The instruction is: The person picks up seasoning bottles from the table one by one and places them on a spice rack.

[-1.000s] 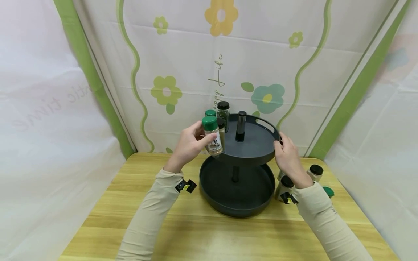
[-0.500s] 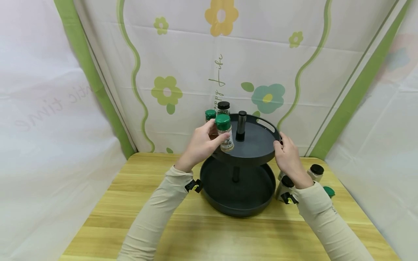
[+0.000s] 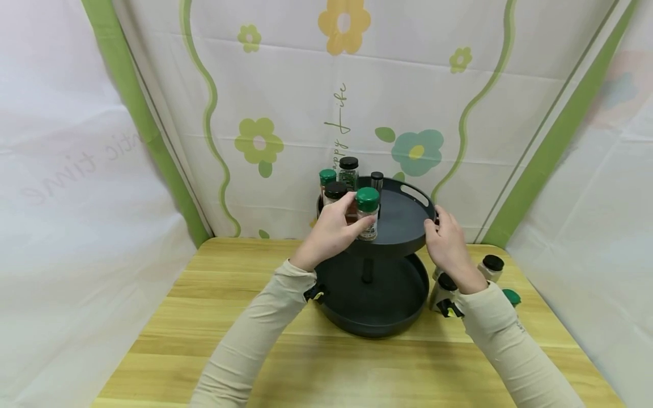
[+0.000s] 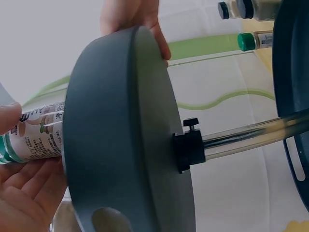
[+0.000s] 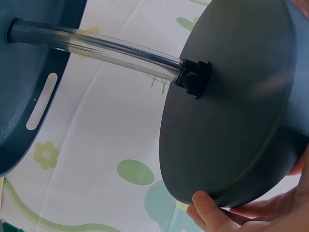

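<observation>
My left hand (image 3: 331, 232) holds a green-capped spice jar (image 3: 367, 218) upright over the front of a dark grey two-tier tray's upper tier (image 3: 403, 221). In the left wrist view the label of this jar (image 4: 41, 130) shows, and its base is hidden behind the tier's wall. Fingers and thumb of my right hand (image 3: 451, 243) grip the right rim of that tier. Standing on the tier's left side are a black-capped jar of green herbs (image 3: 349, 175), a green-capped jar (image 3: 327, 178) and another black-capped jar (image 3: 335, 191), partly behind my left hand.
Below is the lower tier (image 3: 374, 330), joined by a central pole (image 5: 120, 53). More jars stand on the wooden table (image 3: 204, 317) beside my right forearm, among them a black-capped one (image 3: 492, 267) and a green-capped one (image 3: 512, 297). A flower-patterned curtain (image 3: 285, 85) hangs behind.
My left hand has carried the green-capped jar rightward along the front of the upper tier, uncovering the black-capped jar behind it. My right hand stays on the rim.
</observation>
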